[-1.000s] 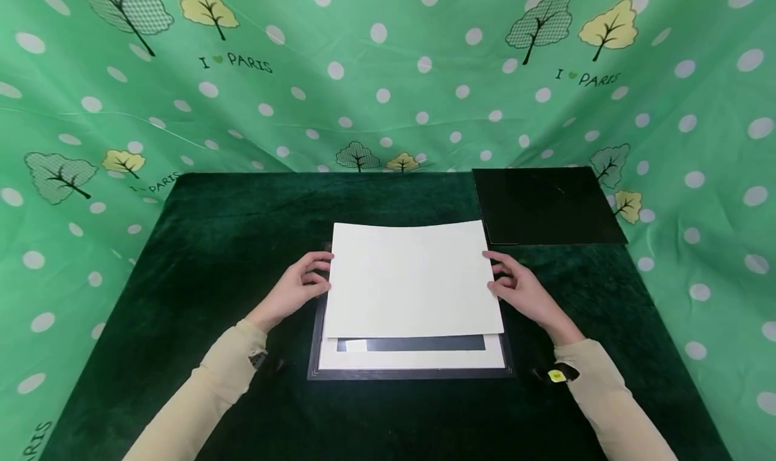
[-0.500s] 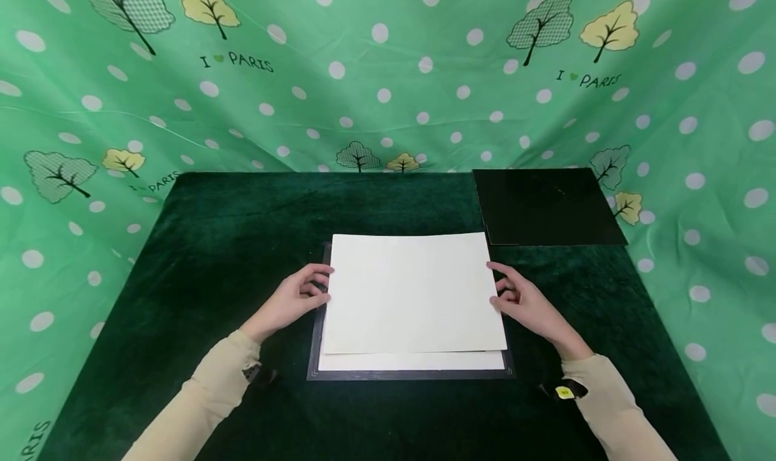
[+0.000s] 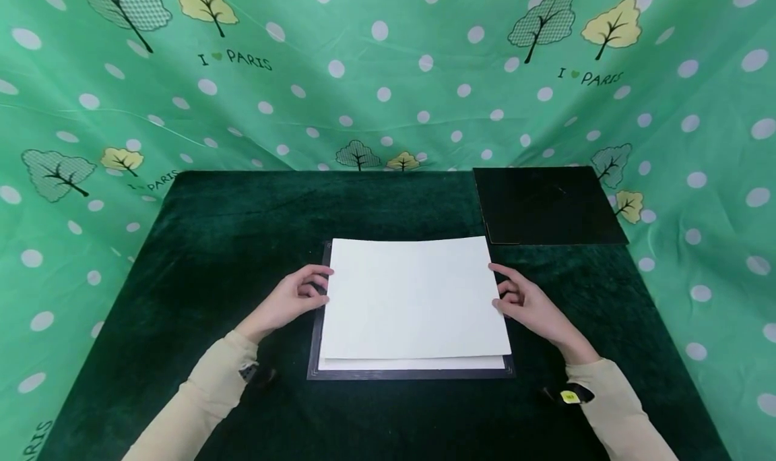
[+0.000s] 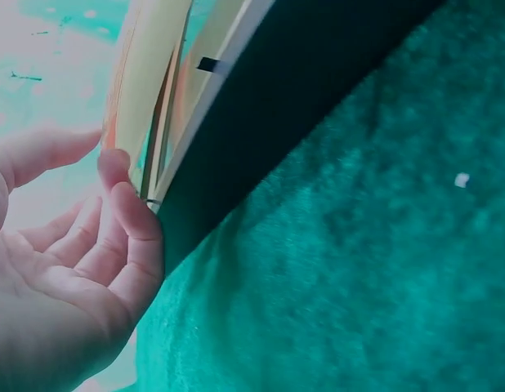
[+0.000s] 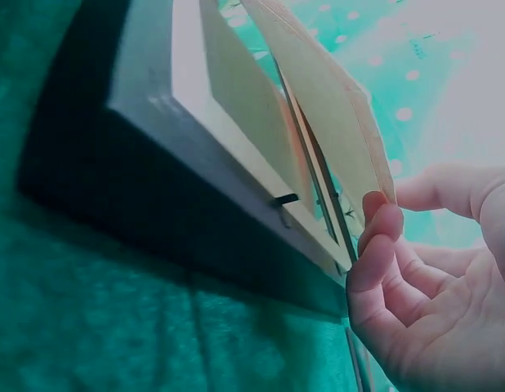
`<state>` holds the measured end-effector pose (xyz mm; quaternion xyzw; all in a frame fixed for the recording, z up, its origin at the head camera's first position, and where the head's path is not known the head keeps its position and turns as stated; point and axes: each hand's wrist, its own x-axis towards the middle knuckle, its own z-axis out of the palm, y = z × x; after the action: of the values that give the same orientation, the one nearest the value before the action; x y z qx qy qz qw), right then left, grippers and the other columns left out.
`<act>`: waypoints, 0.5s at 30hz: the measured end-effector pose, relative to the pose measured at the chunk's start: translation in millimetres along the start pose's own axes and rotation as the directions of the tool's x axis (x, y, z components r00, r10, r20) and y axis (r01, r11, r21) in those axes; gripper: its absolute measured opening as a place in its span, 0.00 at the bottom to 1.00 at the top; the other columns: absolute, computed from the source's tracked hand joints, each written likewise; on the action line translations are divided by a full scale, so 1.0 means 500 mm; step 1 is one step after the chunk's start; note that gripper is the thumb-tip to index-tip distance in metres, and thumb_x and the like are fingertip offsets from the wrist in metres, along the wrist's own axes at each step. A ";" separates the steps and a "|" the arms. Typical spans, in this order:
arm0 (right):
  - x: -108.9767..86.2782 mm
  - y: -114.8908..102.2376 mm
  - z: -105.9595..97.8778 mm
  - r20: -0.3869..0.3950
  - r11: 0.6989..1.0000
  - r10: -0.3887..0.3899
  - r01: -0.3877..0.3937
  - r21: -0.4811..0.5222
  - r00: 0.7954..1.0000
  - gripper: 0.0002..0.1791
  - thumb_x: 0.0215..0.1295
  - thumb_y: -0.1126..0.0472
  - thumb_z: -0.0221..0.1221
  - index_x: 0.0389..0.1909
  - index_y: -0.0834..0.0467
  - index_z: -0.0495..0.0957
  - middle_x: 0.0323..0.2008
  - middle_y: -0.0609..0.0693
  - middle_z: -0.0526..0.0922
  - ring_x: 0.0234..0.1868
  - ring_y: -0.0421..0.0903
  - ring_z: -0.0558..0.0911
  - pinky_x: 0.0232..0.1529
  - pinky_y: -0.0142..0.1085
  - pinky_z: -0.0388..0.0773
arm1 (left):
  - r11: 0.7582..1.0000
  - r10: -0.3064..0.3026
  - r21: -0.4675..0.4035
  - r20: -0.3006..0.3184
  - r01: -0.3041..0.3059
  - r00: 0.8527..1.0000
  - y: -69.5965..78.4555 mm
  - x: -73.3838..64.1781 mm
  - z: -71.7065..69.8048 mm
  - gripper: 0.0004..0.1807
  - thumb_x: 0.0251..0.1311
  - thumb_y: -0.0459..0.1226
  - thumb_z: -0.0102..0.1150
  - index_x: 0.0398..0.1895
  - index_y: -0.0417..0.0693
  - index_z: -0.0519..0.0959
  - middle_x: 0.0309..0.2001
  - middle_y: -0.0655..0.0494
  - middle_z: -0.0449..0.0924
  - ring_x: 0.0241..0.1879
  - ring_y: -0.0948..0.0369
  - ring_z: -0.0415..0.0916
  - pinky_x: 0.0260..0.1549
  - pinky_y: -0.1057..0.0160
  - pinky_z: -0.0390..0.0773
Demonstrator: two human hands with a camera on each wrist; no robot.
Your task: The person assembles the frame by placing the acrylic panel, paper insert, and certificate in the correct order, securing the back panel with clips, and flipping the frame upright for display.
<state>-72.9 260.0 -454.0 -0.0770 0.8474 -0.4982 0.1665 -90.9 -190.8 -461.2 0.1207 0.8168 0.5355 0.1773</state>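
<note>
Over a dark picture frame (image 3: 412, 375) a white card sheet (image 3: 415, 299) is held, slightly bowed, its near edge short of the frame's near side. A white mat (image 3: 409, 364) shows as a thin strip inside the frame. My left hand (image 3: 291, 300) pinches the sheet's left edge between thumb and fingers. At the opposite edge my right hand (image 3: 526, 304) grips it the same way. Both wrist views show the sheet (image 5: 330, 106) raised at an angle above the frame, with a small black tab (image 5: 285, 199) on the frame's inner edge. The sheet hides most of the frame's inside.
A flat black panel (image 3: 552, 205) lies at the back right of the table, close to the sheet's far right corner. Dark green velvet cloth (image 3: 242, 211) covers the table. A green dotted curtain (image 3: 388, 63) surrounds the back and sides.
Both hands have brought the white sheet toward me and lower over the frame. It now covers the dark opening in the mat, leaving only a narrow white strip showing.
</note>
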 end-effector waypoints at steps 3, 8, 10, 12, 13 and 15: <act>-0.005 0.006 0.003 0.014 1.000 0.005 -0.005 0.000 1.000 0.37 0.66 0.65 0.60 0.73 0.59 0.54 0.40 0.57 0.77 0.31 0.50 0.77 0.34 0.34 0.77 | 1.000 -0.007 0.006 0.023 0.007 1.000 -0.004 -0.005 -0.001 0.25 0.61 0.31 0.62 0.61 0.40 0.70 0.46 0.45 0.76 0.38 0.54 0.78 0.39 0.65 0.79; -0.008 0.014 0.008 0.039 1.000 0.006 -0.005 -0.019 0.999 0.39 0.65 0.65 0.60 0.73 0.59 0.53 0.37 0.55 0.79 0.29 0.49 0.78 0.33 0.35 0.75 | 0.999 0.010 0.045 0.050 -0.013 0.999 -0.007 -0.011 -0.010 0.22 0.62 0.32 0.62 0.60 0.40 0.72 0.43 0.47 0.77 0.38 0.55 0.78 0.40 0.65 0.78; -0.009 0.016 0.009 0.044 1.000 0.004 -0.003 -0.025 0.999 0.39 0.65 0.65 0.60 0.73 0.60 0.52 0.37 0.54 0.79 0.29 0.48 0.78 0.33 0.35 0.75 | 0.997 0.023 0.073 0.048 -0.027 0.999 -0.009 -0.013 -0.016 0.21 0.63 0.33 0.62 0.59 0.40 0.73 0.42 0.49 0.78 0.37 0.56 0.77 0.40 0.65 0.78; -0.009 0.016 0.010 0.041 1.000 0.005 -0.003 -0.030 0.999 0.39 0.65 0.66 0.60 0.73 0.60 0.52 0.37 0.54 0.79 0.29 0.48 0.78 0.33 0.35 0.75 | 0.995 0.033 0.097 0.041 -0.037 0.999 -0.011 -0.014 -0.022 0.20 0.63 0.33 0.62 0.58 0.40 0.73 0.41 0.50 0.78 0.37 0.56 0.77 0.39 0.64 0.78; -0.009 0.016 0.011 0.036 0.999 0.005 -0.004 -0.034 0.999 0.40 0.64 0.66 0.60 0.73 0.60 0.52 0.37 0.54 0.79 0.29 0.48 0.78 0.33 0.35 0.75 | 0.993 0.035 0.107 0.036 -0.038 0.999 -0.012 -0.014 -0.025 0.20 0.63 0.33 0.61 0.58 0.40 0.74 0.41 0.50 0.78 0.37 0.57 0.77 0.39 0.64 0.78; -0.010 0.014 0.012 0.023 0.999 0.008 -0.007 -0.054 1.000 0.40 0.64 0.67 0.61 0.73 0.60 0.52 0.37 0.54 0.78 0.29 0.48 0.78 0.33 0.35 0.76 | 0.992 0.036 0.121 0.018 -0.038 0.999 -0.014 -0.015 -0.029 0.20 0.63 0.33 0.61 0.57 0.40 0.74 0.42 0.49 0.78 0.37 0.56 0.77 0.38 0.63 0.78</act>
<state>-65.8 260.2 -461.9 -0.0842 0.8589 -0.4735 0.1759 -90.2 -208.4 -461.1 0.1508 0.8440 0.4872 0.1662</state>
